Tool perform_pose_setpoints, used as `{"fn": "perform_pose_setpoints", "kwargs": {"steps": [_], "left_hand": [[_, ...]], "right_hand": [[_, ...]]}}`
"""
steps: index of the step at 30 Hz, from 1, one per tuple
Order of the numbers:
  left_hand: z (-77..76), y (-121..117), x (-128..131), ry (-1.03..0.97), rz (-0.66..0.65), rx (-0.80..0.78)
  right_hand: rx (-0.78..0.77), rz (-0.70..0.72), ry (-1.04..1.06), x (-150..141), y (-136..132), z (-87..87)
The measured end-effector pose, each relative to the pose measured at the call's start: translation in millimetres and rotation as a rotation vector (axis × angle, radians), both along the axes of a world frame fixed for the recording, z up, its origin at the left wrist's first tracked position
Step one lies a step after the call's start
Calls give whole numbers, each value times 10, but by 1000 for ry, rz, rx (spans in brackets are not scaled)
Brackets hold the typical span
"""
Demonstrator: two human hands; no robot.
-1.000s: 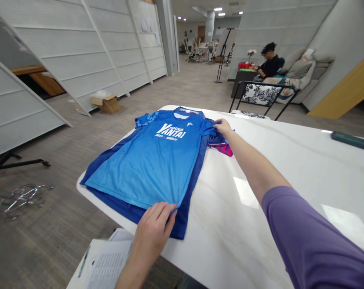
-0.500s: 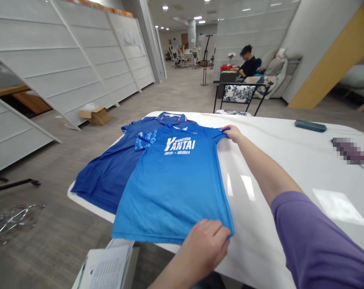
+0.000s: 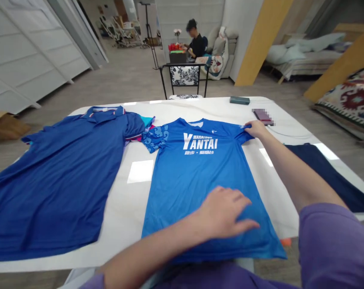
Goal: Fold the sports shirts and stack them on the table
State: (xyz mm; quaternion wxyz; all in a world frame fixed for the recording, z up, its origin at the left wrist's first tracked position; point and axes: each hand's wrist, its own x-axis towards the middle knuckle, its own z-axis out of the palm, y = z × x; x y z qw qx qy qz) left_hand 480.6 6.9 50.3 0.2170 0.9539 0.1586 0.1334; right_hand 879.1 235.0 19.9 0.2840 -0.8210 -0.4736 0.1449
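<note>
A bright blue short-sleeved T-shirt [image 3: 197, 174] with white "Marathon Yantai" lettering lies spread on the white table [image 3: 122, 237], its collar pointing away from me. My right hand [image 3: 255, 129] pinches the end of its right-side sleeve. Over the lower part of the shirt is my left hand [image 3: 227, 212], thumb and fingers apart and nothing gripped; whether it touches the cloth I cannot tell. A darker blue polo shirt [image 3: 64, 172] lies flat to the left, partly covering a multicoloured cloth [image 3: 147, 121] near the T-shirt's patterned sleeve.
Dark navy cloth [image 3: 323, 172] lies at the table's right. Toward the far right edge are a dark green case [image 3: 239, 100] and a blurred purplish item [image 3: 262, 116]. Beyond the table stand a patterned chair [image 3: 185, 76] and, farther back, a seated person [image 3: 195, 42].
The T-shirt has moved right, off the polo shirt, and lies apart from it. My left hand has let go of the hem and opened. My right hand keeps the sleeve. The view has turned right.
</note>
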Motion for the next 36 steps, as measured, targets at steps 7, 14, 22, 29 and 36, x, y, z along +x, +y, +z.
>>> {"fn": "perform_pose_setpoints", "kwargs": {"steps": [7, 14, 22, 29, 36], "left_hand": [[-375, 2841, -246, -21, 704, 43], [-970, 4364, -343, 261, 615, 58], [-943, 4949, -28, 305, 570, 131], [-380, 2751, -646, 183, 398, 220], [-692, 165, -1769, 211, 353, 162]], "right_hand": [[0, 417, -345, -243, 169, -406], [-59, 477, -315, -180, 929, -826], [-34, 479, -389, 31, 1478, -812], [28, 510, -384, -849, -811, -243], [-129, 400, -262, -1461, -3559, -512]]}}
